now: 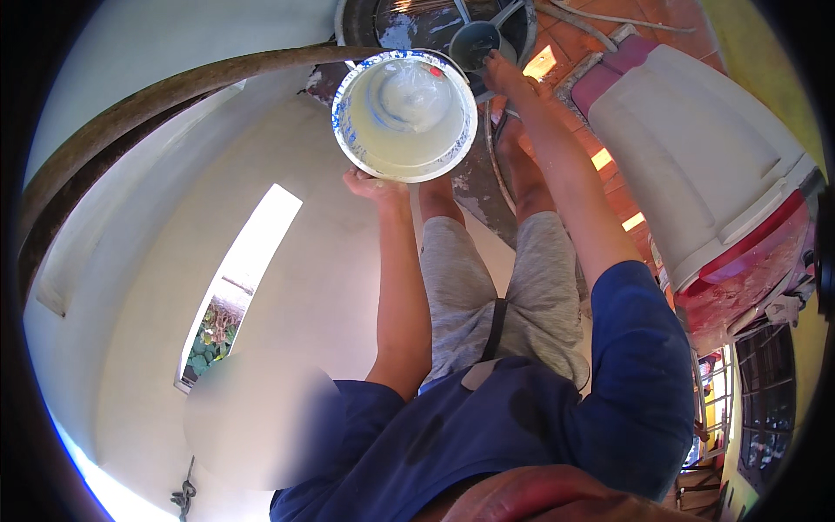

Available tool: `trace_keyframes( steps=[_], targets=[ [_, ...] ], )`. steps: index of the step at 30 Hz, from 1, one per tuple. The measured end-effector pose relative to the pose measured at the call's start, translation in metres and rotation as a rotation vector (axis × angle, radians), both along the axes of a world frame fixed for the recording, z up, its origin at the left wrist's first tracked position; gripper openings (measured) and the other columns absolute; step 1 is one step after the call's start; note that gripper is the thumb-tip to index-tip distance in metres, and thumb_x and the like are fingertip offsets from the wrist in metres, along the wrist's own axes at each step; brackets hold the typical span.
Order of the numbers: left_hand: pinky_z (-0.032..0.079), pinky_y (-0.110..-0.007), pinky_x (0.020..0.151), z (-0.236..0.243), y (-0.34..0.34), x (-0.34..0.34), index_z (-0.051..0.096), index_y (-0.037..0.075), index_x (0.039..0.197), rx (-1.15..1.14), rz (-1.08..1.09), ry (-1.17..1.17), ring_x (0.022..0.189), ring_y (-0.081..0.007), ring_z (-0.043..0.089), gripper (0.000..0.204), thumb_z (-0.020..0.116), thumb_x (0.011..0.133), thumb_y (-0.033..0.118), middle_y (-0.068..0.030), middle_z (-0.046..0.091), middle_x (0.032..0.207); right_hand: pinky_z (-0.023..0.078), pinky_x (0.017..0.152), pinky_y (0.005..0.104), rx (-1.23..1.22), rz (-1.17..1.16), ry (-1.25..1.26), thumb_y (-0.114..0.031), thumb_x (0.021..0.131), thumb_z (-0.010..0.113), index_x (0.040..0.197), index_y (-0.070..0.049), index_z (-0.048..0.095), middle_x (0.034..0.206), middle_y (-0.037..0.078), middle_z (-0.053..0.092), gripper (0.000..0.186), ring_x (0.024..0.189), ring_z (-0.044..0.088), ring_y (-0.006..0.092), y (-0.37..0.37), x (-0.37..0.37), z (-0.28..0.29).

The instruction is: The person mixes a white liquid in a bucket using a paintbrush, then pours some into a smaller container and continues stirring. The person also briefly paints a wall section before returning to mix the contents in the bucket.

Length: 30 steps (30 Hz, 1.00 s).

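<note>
My left fingers (357, 181) clamp the white, blue-smeared round bucket (400, 143) in front of my bare legs (524, 170); my right fingers (495, 67) touch the grey round dipper (474, 42), whether clamped I cannot tell.

Over the remote feed I am seeing a smooth, pale off-white wall (330, 261) filling the left side, with a long, curved brown beam (165, 100) running across its upper part. A tall, narrow, bright opening (248, 252) is cutting through it, green foliage (213, 339) showing at its lower end. To the right I am viewing an orange tiled floor (613, 189) catching bright light patches (541, 63), a bulky grey-and-red plastic cabinet (696, 148), a yellow-green wall (757, 52) and a dark barred window (765, 400).
</note>
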<state>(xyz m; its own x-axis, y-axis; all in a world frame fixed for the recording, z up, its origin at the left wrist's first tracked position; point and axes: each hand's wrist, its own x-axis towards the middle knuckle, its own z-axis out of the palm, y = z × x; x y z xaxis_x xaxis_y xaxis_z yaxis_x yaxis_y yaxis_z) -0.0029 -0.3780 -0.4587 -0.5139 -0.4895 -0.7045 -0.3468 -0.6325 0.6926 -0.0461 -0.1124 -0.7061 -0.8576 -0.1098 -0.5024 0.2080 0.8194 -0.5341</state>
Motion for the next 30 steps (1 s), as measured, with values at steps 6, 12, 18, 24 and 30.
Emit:
trace_keyframes(
  steps=[6,12,18,24,30],
  targets=[
    [0.047,-0.043,0.093,0.007,0.005,-0.013,0.055,0.0,0.118,-0.01,-0.052,0.038,0.11,-0.0274,0.059,0.053,0.03,0.088,0.036,-0.0133,0.062,0.115,0.047,0.101,0.0438,0.044,0.04,-0.185,-0.022,0.09,0.053,0.122,-0.004,0.06,0.135,0.021,0.051,0.037,0.12,0.057,0.0346,-0.007,-0.017,-0.003],
    [0.047,-0.043,0.093,0.029,0.003,-0.021,0.055,-0.001,0.116,-0.015,-0.11,-0.053,0.109,-0.0284,0.059,0.054,0.032,0.088,0.037,-0.014,0.062,0.117,0.048,0.093,0.0443,-0.17,-0.361,-0.181,-0.021,0.089,0.054,0.093,-0.001,0.069,0.098,0.023,0.068,0.025,0.105,0.065,0.0356,0.009,0.049,0.058],
    [0.048,-0.043,0.091,0.091,0.018,-0.031,0.057,-0.001,0.112,0.111,-0.237,0.021,0.105,-0.0289,0.06,0.053,0.034,0.088,0.039,-0.0148,0.063,0.114,0.05,0.086,0.0384,-0.378,-0.81,-0.103,-0.021,0.094,0.054,0.109,-0.002,0.067,0.102,0.019,0.068,0.027,0.097,0.066,0.0304,0.029,0.17,0.216],
    [0.048,-0.042,0.093,0.177,0.038,-0.037,0.058,-0.004,0.111,0.152,-0.391,0.001,0.105,-0.0283,0.061,0.052,0.037,0.088,0.038,-0.0172,0.064,0.112,0.049,0.083,0.0318,-0.737,-1.151,-0.002,-0.031,0.097,0.059,0.127,-0.002,0.056,0.116,0.015,0.064,0.042,0.099,0.063,0.0194,0.022,0.176,0.415],
    [0.048,-0.038,0.091,0.24,0.062,-0.037,0.061,-0.003,0.103,0.264,-0.619,0.046,0.099,-0.0275,0.063,0.046,0.041,0.088,0.036,-0.0154,0.068,0.103,0.046,0.096,0.0397,-0.244,-1.103,0.281,-0.034,0.087,0.071,0.134,-0.003,0.05,0.123,0.018,0.059,0.061,0.116,0.058,0.0329,-0.004,0.123,0.525]
  ],
)
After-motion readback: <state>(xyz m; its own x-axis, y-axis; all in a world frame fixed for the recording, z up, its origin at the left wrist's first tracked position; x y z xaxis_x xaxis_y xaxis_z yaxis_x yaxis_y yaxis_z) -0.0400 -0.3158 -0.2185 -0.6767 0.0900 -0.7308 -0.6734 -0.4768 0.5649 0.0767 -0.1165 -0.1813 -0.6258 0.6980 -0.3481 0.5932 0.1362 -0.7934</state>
